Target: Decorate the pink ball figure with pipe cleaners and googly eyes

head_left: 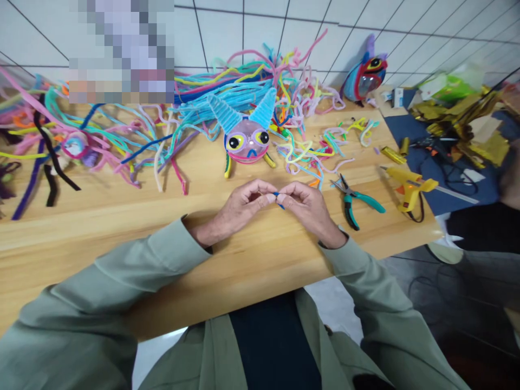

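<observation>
My left hand [248, 201] and my right hand [305, 205] meet over the wooden table, thumbs and fingertips pinched together. Between them is a short blue pipe cleaner piece [280, 205], mostly hidden by the fingers. Just beyond the hands sits a pipe cleaner creature head [247, 143] with blue ears, yellow-and-black eyes and a pink lower rim. To the right of my right hand lie pliers [357, 200] with teal and black handles, their jaws apart.
Loose pipe cleaners [93, 135] in many colours spread along the back and left of the table [162, 249]. A yellow glue gun [410, 189] lies at the right. Behind it are crumpled gold sheets [487, 146]. A second creature head [365, 76] stands near the tiled wall. Someone's arm shows at far right.
</observation>
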A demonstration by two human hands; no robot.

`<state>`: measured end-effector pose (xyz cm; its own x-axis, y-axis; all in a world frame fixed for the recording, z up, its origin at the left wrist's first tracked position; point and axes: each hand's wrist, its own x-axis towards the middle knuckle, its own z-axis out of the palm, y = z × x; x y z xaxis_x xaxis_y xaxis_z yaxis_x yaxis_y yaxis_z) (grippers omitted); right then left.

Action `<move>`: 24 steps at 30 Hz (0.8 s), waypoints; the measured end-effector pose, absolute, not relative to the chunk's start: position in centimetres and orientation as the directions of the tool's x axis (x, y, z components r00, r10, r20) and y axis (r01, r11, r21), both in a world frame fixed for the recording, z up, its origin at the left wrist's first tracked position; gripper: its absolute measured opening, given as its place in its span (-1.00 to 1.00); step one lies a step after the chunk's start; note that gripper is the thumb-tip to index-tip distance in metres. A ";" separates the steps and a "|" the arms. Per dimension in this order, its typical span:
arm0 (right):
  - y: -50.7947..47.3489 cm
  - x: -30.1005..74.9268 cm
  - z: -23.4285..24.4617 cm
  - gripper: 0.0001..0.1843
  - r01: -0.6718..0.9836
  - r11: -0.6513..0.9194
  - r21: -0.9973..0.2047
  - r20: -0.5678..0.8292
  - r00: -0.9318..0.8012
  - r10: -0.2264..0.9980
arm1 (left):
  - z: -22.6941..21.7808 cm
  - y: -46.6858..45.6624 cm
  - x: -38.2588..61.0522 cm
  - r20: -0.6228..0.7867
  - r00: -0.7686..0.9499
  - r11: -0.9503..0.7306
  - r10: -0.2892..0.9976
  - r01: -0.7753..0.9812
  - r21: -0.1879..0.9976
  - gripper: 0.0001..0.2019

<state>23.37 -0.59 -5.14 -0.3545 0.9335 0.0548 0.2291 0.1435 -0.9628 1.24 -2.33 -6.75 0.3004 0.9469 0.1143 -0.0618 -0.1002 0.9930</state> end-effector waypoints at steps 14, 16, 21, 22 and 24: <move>-0.9 23.4 -4.0 -0.70 0.265 0.125 -0.956 0.011 -0.396 0.918 | -6.0 -2.4 2.3 -0.151 0.244 0.219 0.958 -0.279 0.935 -0.74; -0.8 23.4 -4.0 -0.66 0.200 0.066 -0.977 -0.018 -0.392 0.920 | -6.0 -2.4 2.3 -0.147 0.249 0.217 0.957 -0.281 0.935 -0.75; -0.7 23.4 -4.4 -0.62 0.078 -0.017 -0.997 -0.040 -0.307 0.951 | -5.7 -2.6 2.0 -0.145 0.290 0.232 0.946 -0.293 0.928 -0.76; -0.6 23.4 -4.5 -0.60 0.071 -0.019 -0.997 -0.039 -0.290 0.956 | -5.6 -2.6 2.0 -0.145 0.307 0.237 0.941 -0.288 0.928 -0.76; -0.6 23.4 -4.6 -0.55 0.069 -0.025 -0.997 -0.043 -0.272 0.961 | -5.6 -2.7 1.8 -0.137 0.340 0.236 0.930 -0.271 0.933 -0.76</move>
<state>23.39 -0.60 -4.64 -0.2725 0.9612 -0.0434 0.0691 -0.0254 -0.9973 1.83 -2.69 -5.57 0.3399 0.9304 -0.1370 -0.2705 0.2363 0.9333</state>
